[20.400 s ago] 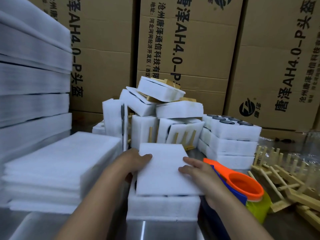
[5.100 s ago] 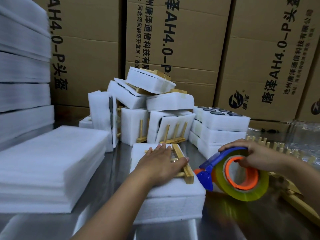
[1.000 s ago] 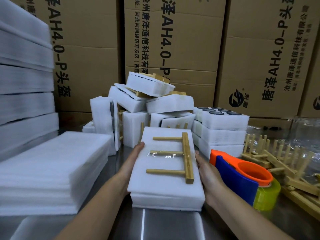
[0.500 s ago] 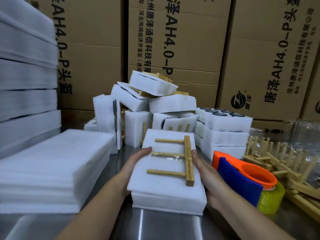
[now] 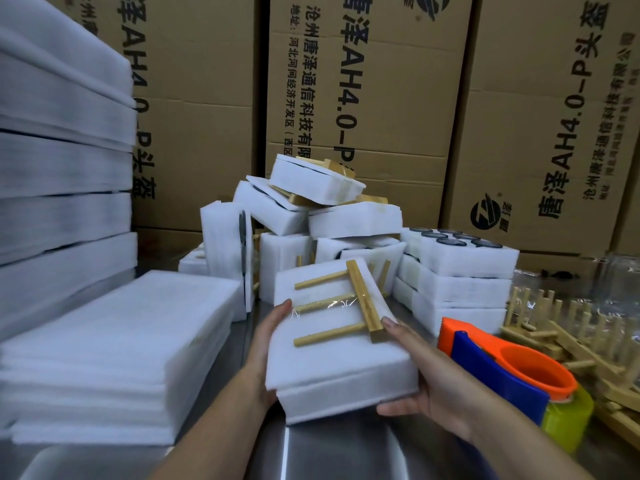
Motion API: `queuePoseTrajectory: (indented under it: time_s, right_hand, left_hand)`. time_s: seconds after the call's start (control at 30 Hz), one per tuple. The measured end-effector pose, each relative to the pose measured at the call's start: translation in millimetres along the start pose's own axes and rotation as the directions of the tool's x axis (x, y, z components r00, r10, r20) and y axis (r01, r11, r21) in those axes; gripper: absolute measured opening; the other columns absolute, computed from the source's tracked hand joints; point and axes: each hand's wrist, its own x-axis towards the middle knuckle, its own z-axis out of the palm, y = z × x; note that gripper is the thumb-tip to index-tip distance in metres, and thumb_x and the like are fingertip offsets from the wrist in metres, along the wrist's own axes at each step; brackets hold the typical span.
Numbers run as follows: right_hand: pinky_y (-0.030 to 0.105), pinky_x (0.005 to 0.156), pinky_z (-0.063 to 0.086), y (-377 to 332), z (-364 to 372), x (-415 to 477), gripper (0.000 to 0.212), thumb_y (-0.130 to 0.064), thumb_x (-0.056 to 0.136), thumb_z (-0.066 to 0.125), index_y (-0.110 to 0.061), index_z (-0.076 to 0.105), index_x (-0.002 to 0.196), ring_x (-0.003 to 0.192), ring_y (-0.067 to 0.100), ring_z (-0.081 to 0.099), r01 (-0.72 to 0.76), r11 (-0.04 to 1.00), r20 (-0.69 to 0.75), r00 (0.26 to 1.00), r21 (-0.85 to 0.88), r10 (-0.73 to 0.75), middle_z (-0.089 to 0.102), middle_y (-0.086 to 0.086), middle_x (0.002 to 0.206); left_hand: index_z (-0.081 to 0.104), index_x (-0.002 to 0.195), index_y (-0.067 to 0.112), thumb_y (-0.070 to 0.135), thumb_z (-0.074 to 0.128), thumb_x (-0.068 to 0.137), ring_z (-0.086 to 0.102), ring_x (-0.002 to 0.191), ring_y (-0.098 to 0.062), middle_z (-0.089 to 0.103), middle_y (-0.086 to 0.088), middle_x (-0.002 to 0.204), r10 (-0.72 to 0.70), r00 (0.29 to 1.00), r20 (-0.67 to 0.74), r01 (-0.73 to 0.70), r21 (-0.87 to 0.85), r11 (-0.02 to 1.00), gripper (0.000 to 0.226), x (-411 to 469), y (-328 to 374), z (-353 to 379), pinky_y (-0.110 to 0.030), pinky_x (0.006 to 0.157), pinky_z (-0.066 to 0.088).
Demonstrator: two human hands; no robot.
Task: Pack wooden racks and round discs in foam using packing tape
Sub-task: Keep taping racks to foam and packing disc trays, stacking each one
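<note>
A white foam pack (image 5: 332, 362) with a wooden rack (image 5: 349, 306) taped across its top is lifted off the steel table and tilted. My left hand (image 5: 270, 344) grips its left edge, thumb on top. On the other side my right hand (image 5: 419, 372) holds the right edge, fingers curled under the bottom. A strip of clear tape crosses the rack's middle peg. The orange and blue tape dispenser (image 5: 512, 379) with its yellowish roll lies on the table just right of my right hand.
A heap of finished foam packs (image 5: 318, 216) stands behind. Foam blocks with round discs (image 5: 460, 258) are stacked at the right. Loose wooden racks (image 5: 581, 337) lie far right. Foam sheets (image 5: 114, 348) are piled at the left. Cardboard boxes (image 5: 363, 81) wall the back.
Both hands have lifted the foam pack off the table and turned it, so the rack now lies at an angle. The tape dispenser has stayed where it lay.
</note>
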Motion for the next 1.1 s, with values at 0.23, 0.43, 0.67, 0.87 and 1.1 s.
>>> queuePoseTrajectory:
  time_s: [0.23,0.43,0.67,0.87,1.1]
  right_hand:
    - [0.044,0.067,0.059,-9,-6,-2,0.086,-0.016,0.061,0.085,-0.041,0.046,0.133,0.100,0.029,0.068,0.042,0.999,0.106,0.994,-0.029,-0.039,0.070,-0.001,0.111]
    - [0.029,0.047,0.052,-8,3,9,0.041,-0.022,0.059,0.066,-0.015,0.066,0.099,0.070,0.020,0.064,0.171,0.972,-0.160,0.976,0.163,-0.145,0.071,0.004,0.077]
    - [0.020,0.041,0.048,-63,19,21,0.020,-0.024,0.067,0.060,-0.017,0.062,0.085,0.073,0.018,0.059,0.322,0.895,-0.216,0.940,0.309,-0.264,0.066,0.004,0.077]
    - [0.022,0.049,0.052,-148,64,84,0.011,-0.027,0.087,0.056,-0.017,0.061,0.090,0.091,0.024,0.056,0.416,0.851,-0.265,0.902,0.321,-0.341,0.058,0.009,0.092]
    - [0.028,0.057,0.056,-246,87,180,0.027,-0.031,0.085,0.063,-0.013,0.056,0.104,0.097,0.030,0.056,0.585,0.768,-0.354,0.798,0.261,-0.487,0.049,0.017,0.115]
  left_hand:
    - [0.076,0.098,0.010,0.043,0.058,0.077,0.069,0.089,-0.036,0.068,-0.019,0.108,-0.007,1.000,0.028,0.008,-0.041,0.999,0.043,4,0,0,-0.044,0.076,0.057]
    - [0.070,0.111,0.015,0.073,0.042,0.079,0.064,0.105,-0.036,0.065,-0.018,0.119,0.054,0.998,-0.012,-0.055,-0.249,0.967,0.072,9,-2,-4,-0.048,0.089,0.049]
    - [0.057,0.101,0.016,0.032,0.041,0.097,0.062,0.073,-0.026,0.064,-0.018,0.087,0.033,0.975,-0.222,0.013,0.203,0.979,0.023,21,-18,9,-0.032,0.063,0.050]
    - [0.057,0.086,0.010,-0.001,0.050,0.092,0.051,0.039,-0.011,0.057,-0.005,0.055,0.163,0.968,-0.189,-0.022,0.584,0.811,0.015,29,-39,12,-0.020,0.037,0.041]
    - [0.060,0.065,0.019,-0.001,0.052,0.082,0.050,0.050,-0.016,0.059,-0.007,0.056,0.190,0.967,-0.171,0.001,0.745,0.667,0.028,33,-46,18,-0.024,0.054,0.043]
